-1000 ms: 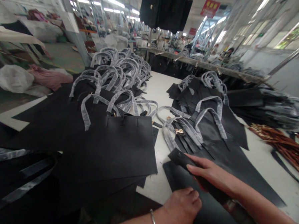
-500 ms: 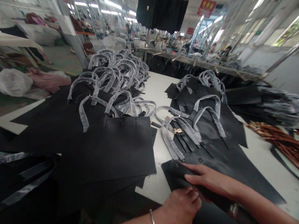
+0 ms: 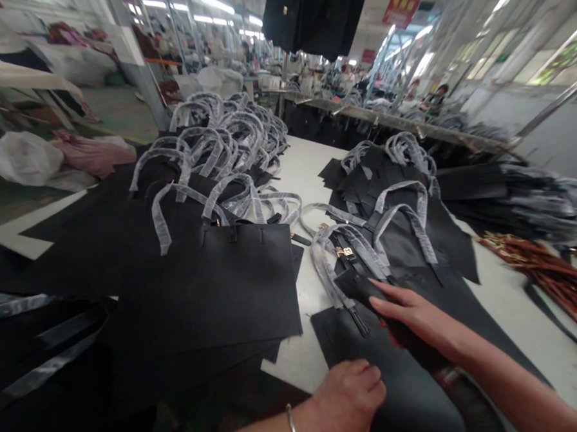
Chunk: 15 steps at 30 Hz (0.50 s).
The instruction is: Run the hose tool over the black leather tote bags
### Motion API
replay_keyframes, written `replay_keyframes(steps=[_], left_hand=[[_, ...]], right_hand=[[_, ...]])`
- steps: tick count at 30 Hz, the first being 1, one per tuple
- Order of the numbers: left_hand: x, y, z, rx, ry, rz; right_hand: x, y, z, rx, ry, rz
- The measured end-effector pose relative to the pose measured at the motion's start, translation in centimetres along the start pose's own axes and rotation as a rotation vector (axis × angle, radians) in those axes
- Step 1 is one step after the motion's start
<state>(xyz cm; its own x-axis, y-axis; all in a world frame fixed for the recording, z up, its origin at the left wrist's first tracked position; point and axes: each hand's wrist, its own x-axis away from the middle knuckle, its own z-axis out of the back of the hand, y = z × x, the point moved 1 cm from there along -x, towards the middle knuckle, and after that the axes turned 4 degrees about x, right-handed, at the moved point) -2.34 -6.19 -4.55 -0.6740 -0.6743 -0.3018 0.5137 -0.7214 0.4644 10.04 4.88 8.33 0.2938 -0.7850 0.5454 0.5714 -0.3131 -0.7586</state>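
Over the panel (image 3: 404,393), cut off below, the left hand's (image 3: 350,390) grip is curled, any hold hidden; the right hand (image 3: 417,315) clasps a half-covered black piece (image 3: 356,286). Worktop (image 3: 296,365) shows along the panel's left edge.

The pale worktop (image 3: 308,166) carries two stacks of black bag panels (image 3: 219,290), left and right, with plastic-wrapped handles (image 3: 161,226), plus brown straps (image 3: 538,274) at far right.

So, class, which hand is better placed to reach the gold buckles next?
Probably the right hand: it's nearer the gold buckles, though holding a dark object; the left hand is farther away.
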Motion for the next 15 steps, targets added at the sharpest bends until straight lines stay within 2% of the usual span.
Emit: replay_keyframes(steps=[3,5,7,9,11,13,15], left_hand=[[-0.1,0.0,0.0,-0.014,-0.001,0.007],[-0.1,0.0,-0.1,-0.015,-0.006,-0.014],[-0.1,0.1,-0.3,-0.009,-0.015,-0.040],[0.0,0.2,-0.5,-0.003,-0.015,-0.048],[0.2,0.2,-0.6,0.009,-0.015,-0.024],[0.3,0.2,-0.4,0.026,-0.017,0.039],[0.0,0.3,-0.1,0.035,-0.007,0.124]], right_hand=[[1.7,1.8,0.8,0.008,-0.100,-0.098],[2.2,2.5,-0.3,0.041,-0.173,-0.124],[2.0,2.5,-1.9,0.064,-0.187,-0.086],[1.3,1.9,-3.4,0.066,-0.138,-0.017],[0.6,1.2,-3.9,0.037,-0.061,0.015],[0.6,0.9,-2.9,-0.035,0.014,0.020],[1.5,1.4,-0.7,-0.095,0.095,0.010]])
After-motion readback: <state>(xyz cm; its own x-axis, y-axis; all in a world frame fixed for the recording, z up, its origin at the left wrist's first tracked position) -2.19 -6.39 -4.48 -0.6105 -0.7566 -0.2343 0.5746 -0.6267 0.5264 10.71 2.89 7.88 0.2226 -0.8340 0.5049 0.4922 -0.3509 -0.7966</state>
